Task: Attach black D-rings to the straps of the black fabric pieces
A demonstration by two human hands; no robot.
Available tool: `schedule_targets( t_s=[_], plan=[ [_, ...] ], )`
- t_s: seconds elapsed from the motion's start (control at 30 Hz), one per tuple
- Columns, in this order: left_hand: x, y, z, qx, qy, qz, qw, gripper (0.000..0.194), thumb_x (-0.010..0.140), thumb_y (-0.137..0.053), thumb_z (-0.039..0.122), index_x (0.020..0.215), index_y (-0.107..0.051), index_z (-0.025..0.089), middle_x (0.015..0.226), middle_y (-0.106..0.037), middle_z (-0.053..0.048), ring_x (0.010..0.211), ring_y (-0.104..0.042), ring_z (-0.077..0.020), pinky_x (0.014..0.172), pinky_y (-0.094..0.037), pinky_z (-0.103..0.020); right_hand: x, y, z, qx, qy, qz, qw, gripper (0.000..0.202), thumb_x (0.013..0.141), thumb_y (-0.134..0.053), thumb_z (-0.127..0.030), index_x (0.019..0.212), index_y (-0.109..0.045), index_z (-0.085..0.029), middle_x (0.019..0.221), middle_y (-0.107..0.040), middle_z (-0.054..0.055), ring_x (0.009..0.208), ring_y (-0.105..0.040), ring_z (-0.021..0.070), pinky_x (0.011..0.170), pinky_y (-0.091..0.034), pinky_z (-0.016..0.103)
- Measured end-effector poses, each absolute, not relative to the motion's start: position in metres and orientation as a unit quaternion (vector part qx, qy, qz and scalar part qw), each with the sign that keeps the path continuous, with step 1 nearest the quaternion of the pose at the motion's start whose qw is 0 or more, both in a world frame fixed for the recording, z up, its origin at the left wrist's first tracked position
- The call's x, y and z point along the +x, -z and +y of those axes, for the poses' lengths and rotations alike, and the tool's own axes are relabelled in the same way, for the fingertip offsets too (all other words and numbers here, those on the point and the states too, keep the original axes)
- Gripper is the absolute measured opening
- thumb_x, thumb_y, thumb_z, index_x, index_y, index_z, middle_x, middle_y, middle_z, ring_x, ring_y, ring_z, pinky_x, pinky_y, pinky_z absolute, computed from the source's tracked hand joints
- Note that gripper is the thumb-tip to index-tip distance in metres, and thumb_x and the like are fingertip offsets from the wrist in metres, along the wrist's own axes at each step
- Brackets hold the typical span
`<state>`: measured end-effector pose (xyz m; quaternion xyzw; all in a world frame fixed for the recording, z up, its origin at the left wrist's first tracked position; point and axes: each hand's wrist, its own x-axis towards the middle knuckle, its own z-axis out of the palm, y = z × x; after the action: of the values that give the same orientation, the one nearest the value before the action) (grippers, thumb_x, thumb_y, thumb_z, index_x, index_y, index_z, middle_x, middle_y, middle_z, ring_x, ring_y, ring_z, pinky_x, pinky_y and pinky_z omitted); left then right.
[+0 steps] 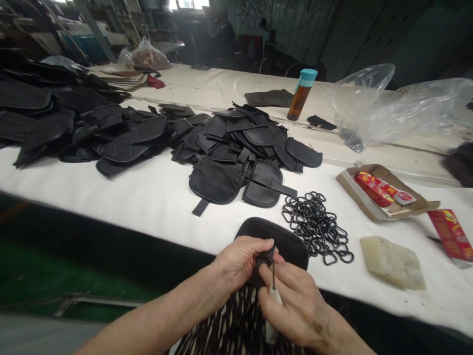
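at the white table's near edge is a black piped panel, likely light and bendable. the left hand pinches its tab, probably the best hold; the right hand grips a white-handled tool, left of black d-rings.

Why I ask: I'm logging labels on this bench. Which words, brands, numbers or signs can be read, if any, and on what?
No text can be read with certainty.
Red packaging in the open carton: yellow and pale print, too small and blurred.
Red packet at the right edge: large markings, also too blurred.
Bottle: no lettering can be made out.
Black pieces: none can be made out.
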<state>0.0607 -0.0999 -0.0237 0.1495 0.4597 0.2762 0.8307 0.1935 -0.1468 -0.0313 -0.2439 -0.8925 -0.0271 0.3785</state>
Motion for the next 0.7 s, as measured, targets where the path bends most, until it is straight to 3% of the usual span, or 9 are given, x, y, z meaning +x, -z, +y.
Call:
schedule_targets(
  t_s=[0.17, 0.33, 0.47, 0.7],
  plan=[
    [0.063, 0.026, -0.108, 0.175, -0.367, 0.446, 0.798, 0.018, 0.071, -0.067, 0.026, 0.064, -0.069, 0.010, 0.062, -0.068, -0.007, 0.059, -0.060, -0.0138, 0.063, -0.047, -0.025, 0.198, 0.031, -0.148, -0.363, -0.131, -0.818, 0.427, 0.024, 0.082, -0.045, 0.000, 0.078, -0.057, -0.020, 0.082, -0.069, 0.007, 0.070, -0.063, 0.0182, 0.065, -0.053, 0.032],
    [0.070, 0.027, -0.119, 0.205, -0.426, 0.451, 0.757, 0.020, 0.071, -0.066, 0.030, 0.066, -0.069, 0.011, 0.069, -0.066, -0.005, 0.068, -0.060, -0.0165, 0.067, -0.048, -0.028, 0.192, 0.034, -0.153, -0.519, -0.295, -0.619, 0.511, 0.012, 0.085, -0.054, -0.015, 0.078, -0.052, -0.024, 0.085, -0.068, 0.002, 0.077, -0.064, 0.0175, 0.071, -0.052, 0.030],
    [0.074, 0.028, -0.126, 0.231, -0.450, 0.451, 0.735, 0.019, 0.074, -0.063, 0.029, 0.066, -0.067, 0.012, 0.072, -0.065, -0.005, 0.074, -0.061, -0.0193, 0.070, -0.048, -0.031, 0.188, 0.035, -0.155, -0.615, -0.333, -0.551, 0.454, 0.005, 0.085, -0.057, -0.028, 0.083, -0.054, -0.024, 0.077, -0.065, 0.000, 0.065, -0.061, 0.0150, 0.056, -0.048, 0.023],
    [0.075, 0.035, -0.139, 0.181, -0.463, 0.506, 0.705, 0.037, 0.076, -0.061, 0.048, 0.081, -0.067, 0.012, 0.080, -0.068, -0.008, 0.078, -0.063, -0.0205, 0.072, -0.048, -0.030, 0.186, 0.035, -0.156, -0.641, -0.343, -0.550, 0.411, 0.007, 0.086, -0.055, -0.030, 0.083, -0.052, -0.024, 0.073, -0.061, -0.002, 0.060, -0.055, 0.0127, 0.052, -0.044, 0.021]
  ],
)
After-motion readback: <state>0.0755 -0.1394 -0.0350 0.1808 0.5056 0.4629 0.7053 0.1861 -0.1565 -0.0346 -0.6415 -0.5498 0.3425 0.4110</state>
